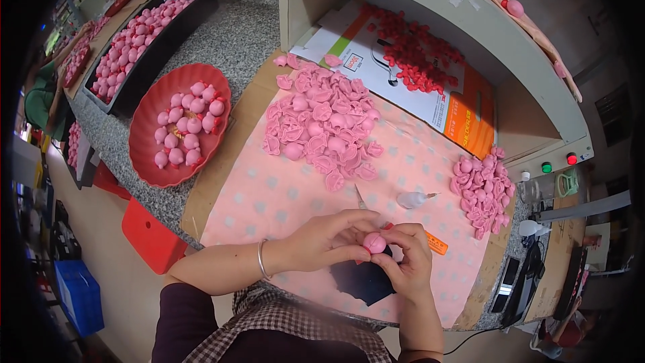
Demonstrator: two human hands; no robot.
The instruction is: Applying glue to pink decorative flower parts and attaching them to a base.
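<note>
Both hands, the left (322,238) and the right (406,259), pinch a small pink toy (374,243) at the near edge of the worktop (269,195) (light and probably soft, best held by its rounded sides), a heap of pink shells (321,128) beyond.

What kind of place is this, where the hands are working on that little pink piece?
Probably a small toy assembly workshop. Both hands, left hand and right hand, hold one pink piece. Nearby are a heap of pink shells, a red bowl and a black tray of finished pieces.
</note>
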